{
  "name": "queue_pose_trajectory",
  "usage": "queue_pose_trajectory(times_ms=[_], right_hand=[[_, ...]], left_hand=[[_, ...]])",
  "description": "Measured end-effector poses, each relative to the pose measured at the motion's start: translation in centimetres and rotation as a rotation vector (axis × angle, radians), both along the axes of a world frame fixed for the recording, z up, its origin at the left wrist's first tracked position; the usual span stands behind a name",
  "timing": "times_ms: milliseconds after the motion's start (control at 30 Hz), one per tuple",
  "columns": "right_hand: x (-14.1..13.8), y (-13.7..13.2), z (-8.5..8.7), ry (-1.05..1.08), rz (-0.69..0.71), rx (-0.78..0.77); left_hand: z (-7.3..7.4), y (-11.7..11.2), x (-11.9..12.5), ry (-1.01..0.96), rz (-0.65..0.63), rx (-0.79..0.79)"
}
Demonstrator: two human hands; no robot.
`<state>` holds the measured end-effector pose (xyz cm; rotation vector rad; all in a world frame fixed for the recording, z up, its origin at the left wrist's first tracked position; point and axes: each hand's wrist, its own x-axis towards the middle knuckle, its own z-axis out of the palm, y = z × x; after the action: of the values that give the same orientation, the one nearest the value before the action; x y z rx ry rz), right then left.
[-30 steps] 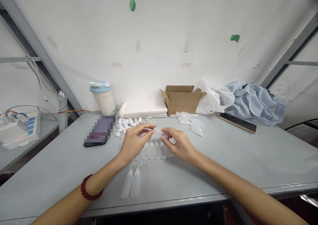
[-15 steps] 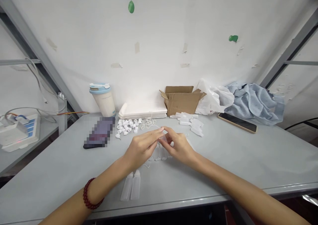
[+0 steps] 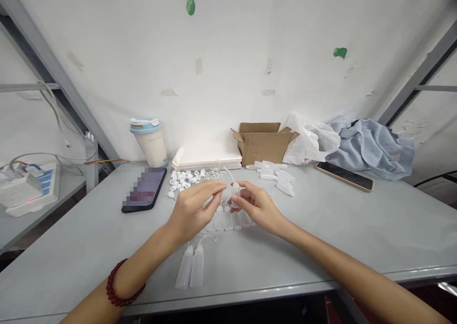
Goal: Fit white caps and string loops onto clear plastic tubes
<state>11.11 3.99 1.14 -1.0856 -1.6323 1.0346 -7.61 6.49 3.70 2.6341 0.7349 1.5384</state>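
Note:
My right hand [image 3: 259, 206] pinches a small translucent squeeze bottle [image 3: 236, 194] upright between thumb and fingers, and a thin white tube [image 3: 229, 173] rises by its top. Just left of that bottle, my left hand [image 3: 194, 207] has its fingers stretched out and its thumb apart, with nothing visible in it. Beneath both hands lies a row of several similar bottles [image 3: 228, 223], partly covered by them. Closer to the front edge, two bottles [image 3: 191, 269] lie side by side with thin white tubes at their tips.
Behind my left hand are a pile of white caps [image 3: 183, 178] and coiled white tubes [image 3: 215, 174]. More bottles [image 3: 274, 174] lie before a cardboard box [image 3: 266, 147]. Two phones [image 3: 146, 190], a cup [image 3: 152, 145], a white stack [image 3: 207, 159], a plastic bag [image 3: 309, 140] and blue cloth [image 3: 371, 145] surround them.
My hands, which were touching at the fingertips, have parted. The left hand has drawn back to the left, and the bottle in my right hand now shows plainly.

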Motion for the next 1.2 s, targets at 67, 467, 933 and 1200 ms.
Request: queue_pose_trajectory(times_ms=[67, 467, 933, 1200], right_hand=[[-0.1, -0.1, 0.3, 0.078, 0.052, -0.058], [0.3, -0.2, 1.2, 0.247, 0.175, -0.14], [-0.2, -0.5, 0.6, 0.124, 0.015, -0.023], [0.4, -0.4, 1.4, 0.222, 0.104, -0.125]], left_hand=[[0.1, -0.1, 0.1, -0.006, -0.011, -0.037], [-1.7, -0.1, 0.5, 0.177, -0.149, -0.056], [-1.7, 0.4, 0.4, 0.21, -0.121, 0.205], [-1.5, 0.3, 0.4, 0.244, -0.134, 0.171]])
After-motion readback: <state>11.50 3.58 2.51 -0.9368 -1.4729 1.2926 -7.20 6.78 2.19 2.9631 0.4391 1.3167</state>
